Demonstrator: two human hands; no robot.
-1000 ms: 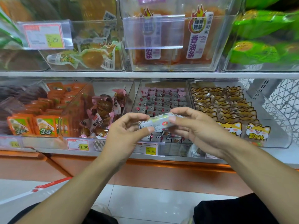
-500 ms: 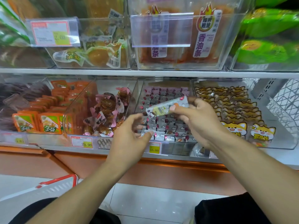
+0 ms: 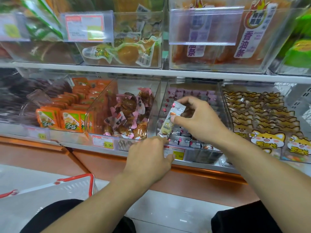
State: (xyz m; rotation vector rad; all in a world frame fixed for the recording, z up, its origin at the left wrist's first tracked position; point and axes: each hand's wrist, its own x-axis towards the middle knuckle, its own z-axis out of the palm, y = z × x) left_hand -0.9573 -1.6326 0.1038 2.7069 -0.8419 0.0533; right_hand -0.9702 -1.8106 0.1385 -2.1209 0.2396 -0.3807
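At the lower shelf's [image 3: 193, 163] front edge, your right hand [image 3: 200, 121] pinched a snack packet [image 3: 171, 118] on end over its bin [image 3: 207, 154], likely to slot it in; your left hand [image 3: 148, 158] hovered empty, loosely curled.

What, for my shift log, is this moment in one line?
right hand: pinches snack packet over bin | left hand: open, by packet's lower end
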